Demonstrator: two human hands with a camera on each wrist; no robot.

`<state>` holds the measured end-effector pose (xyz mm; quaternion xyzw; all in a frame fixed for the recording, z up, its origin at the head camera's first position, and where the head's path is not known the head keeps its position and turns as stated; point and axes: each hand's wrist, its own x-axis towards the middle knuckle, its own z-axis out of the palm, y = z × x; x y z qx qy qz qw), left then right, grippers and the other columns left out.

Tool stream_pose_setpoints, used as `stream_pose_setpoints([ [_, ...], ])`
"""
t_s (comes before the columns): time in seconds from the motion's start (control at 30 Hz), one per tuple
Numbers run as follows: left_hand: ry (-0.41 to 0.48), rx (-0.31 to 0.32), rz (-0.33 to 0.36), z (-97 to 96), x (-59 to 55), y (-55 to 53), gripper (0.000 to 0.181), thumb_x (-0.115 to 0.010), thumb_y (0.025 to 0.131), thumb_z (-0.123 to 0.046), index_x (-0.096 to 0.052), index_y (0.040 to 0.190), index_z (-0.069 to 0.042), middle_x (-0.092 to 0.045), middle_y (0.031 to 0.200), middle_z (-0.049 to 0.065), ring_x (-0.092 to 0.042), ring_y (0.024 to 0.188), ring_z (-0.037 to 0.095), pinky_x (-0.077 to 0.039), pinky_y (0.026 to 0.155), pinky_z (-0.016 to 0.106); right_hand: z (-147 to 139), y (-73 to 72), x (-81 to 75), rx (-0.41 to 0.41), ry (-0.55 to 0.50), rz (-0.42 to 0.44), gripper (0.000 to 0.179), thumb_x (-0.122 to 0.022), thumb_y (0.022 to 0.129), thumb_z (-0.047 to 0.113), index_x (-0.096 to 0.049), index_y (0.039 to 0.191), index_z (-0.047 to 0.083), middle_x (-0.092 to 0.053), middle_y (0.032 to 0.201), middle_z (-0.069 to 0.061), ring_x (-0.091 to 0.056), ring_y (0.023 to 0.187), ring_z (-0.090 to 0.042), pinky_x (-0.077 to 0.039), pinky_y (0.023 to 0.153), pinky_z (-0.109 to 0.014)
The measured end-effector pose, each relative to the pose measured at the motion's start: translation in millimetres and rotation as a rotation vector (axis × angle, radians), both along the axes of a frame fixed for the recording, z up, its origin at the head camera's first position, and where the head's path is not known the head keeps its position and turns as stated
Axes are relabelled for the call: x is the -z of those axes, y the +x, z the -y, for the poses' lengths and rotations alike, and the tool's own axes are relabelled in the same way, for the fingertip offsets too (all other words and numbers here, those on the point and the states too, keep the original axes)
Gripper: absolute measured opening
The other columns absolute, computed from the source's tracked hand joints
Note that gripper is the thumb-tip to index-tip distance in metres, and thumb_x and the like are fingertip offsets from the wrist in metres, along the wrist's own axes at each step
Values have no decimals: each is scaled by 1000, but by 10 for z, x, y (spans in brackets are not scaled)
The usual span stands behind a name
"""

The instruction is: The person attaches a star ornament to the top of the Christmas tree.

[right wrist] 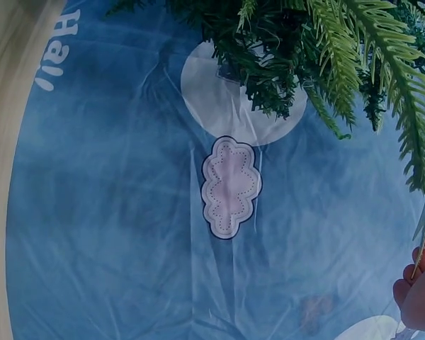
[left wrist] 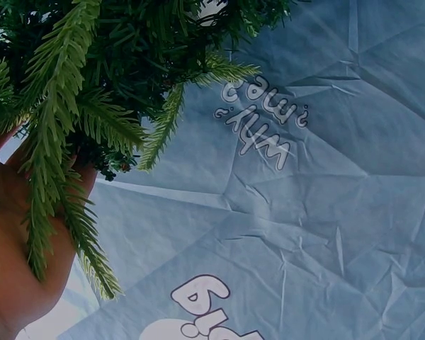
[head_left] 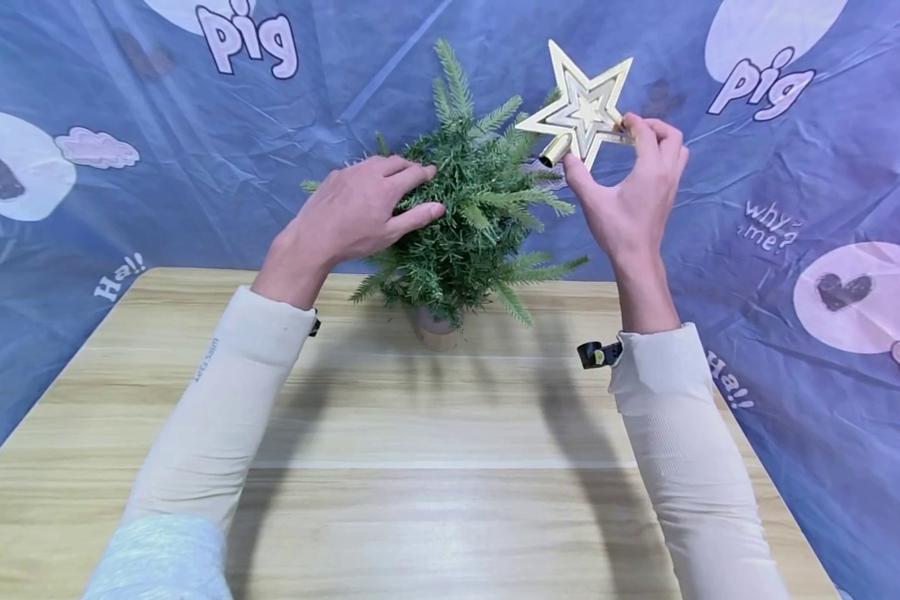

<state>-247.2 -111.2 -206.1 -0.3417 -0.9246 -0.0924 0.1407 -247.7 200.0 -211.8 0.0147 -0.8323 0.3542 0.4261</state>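
Gold star (head_left: 588, 111) is pinched by right fingers (head_left: 647, 140); relaxed left fingers (head_left: 412, 177) touch the tree (head_left: 461, 237).

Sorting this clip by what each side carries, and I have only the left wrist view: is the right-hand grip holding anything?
Observer: Yes. In the head view, the right-hand grip holds a gold star.

Operator: Does the star have any sort of fitting on it?

Observer: A short gold tube shows at its lower left, with a dark end.

Operator: My view cuts off the bottom of the tree. What is down there?

Observer: A brownish base, standing on a table with a light wood-grain top.
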Motion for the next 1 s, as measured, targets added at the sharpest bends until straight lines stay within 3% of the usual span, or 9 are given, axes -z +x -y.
stream_pose_setpoints([
  [0.37, -1, 4, -12, -7, 8, -10, 68, -39, 105, -60, -45, 154, -14, -49, 152, 12, -46, 138, 36, -40, 111, 56, 77, -80, -108, -6, 38, -106, 63, -83, 78, 38, -65, 133, 11, -49, 125, 1, -37, 116, -7, -32, 105, -23],
  [1.0, 8, 5, -25, 0, 14, -30, 67, -40, 105, -59, -45, 154, -14, -50, 151, 12, -47, 138, 35, -39, 112, 54, 295, -200, -234, -22, 95, -69, 67, -80, 79, 45, -64, 135, 11, -50, 126, -4, -37, 117, -10, -33, 105, -24],
])
